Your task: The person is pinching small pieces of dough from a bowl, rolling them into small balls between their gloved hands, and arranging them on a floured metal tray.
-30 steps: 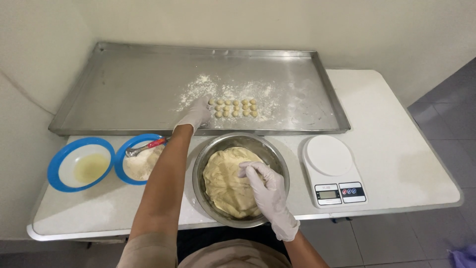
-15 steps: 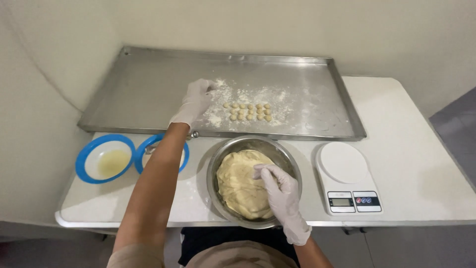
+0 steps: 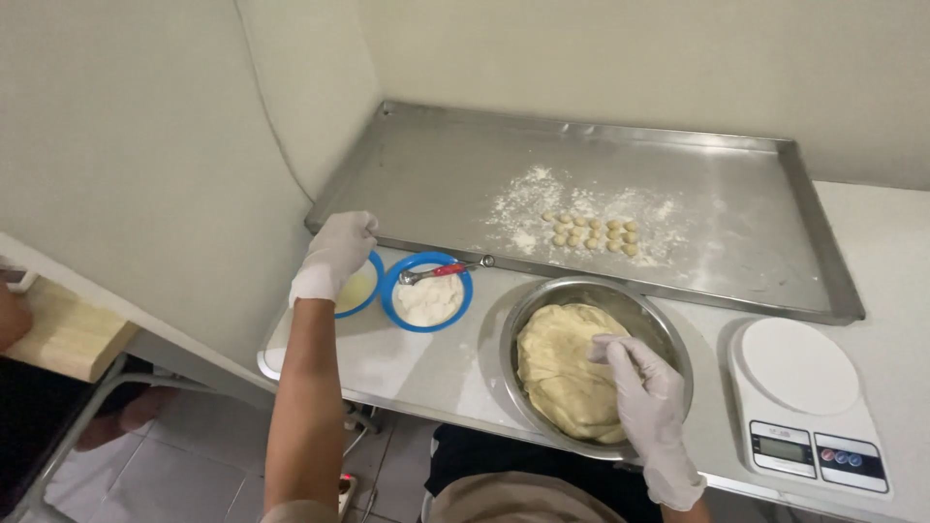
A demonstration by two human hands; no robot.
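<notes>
Left hand (image 3: 334,254): white glove, fingers curled loosely, palm down — hanging over the blue bowl (image 3: 360,288) left of the steel mixing bowl (image 3: 668,339).
Left arm: bare forearm, stretched forward and almost straight.
Right hand (image 3: 644,402): white glove, inside the steel mixing bowl, fingertips (image 3: 608,347) pinched together on the dough (image 3: 557,368).
Right wrist: bent down — glove cuff at the bowl's near rim.
Hands: 2, well apart.
</notes>
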